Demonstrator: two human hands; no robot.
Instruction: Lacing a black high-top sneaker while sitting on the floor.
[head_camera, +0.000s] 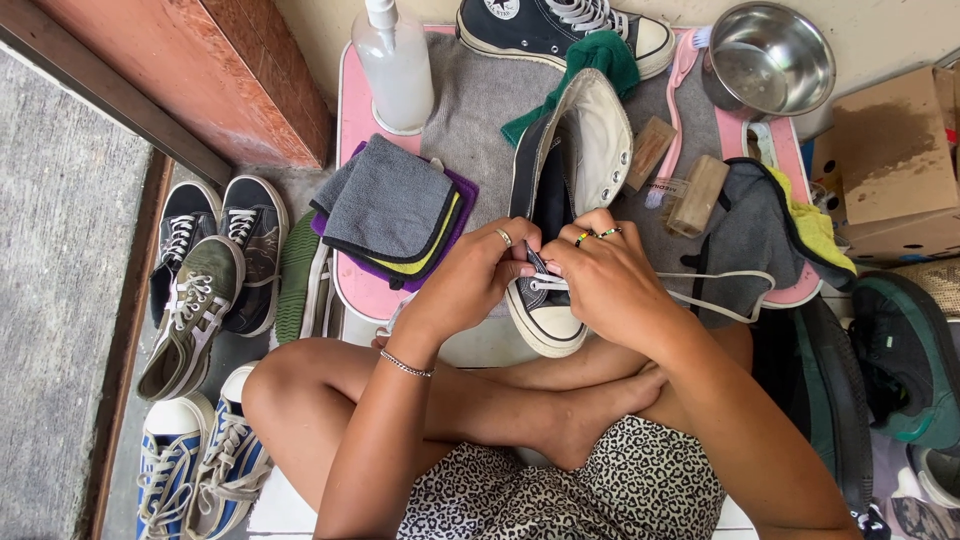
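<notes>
Your left hand (470, 285) and right hand (600, 280) both pinch the white lace (715, 290) at the toe of the black high-top sneaker (560, 190), whose long axis runs from you toward the surface's (350, 120) far edge, the loose lace trailing toward its right edge.

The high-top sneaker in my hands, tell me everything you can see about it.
The high-top sneaker is dark canvas with a pale lining, metal eyelets and a white rubber toe cap. It lies on a grey towel over a pink tray, toe toward the person, collar spread open. The left hand and right hand pinch a white lace at the lowest eyelets; its loose end trails to the right. A green cloth lies at the collar.
</notes>
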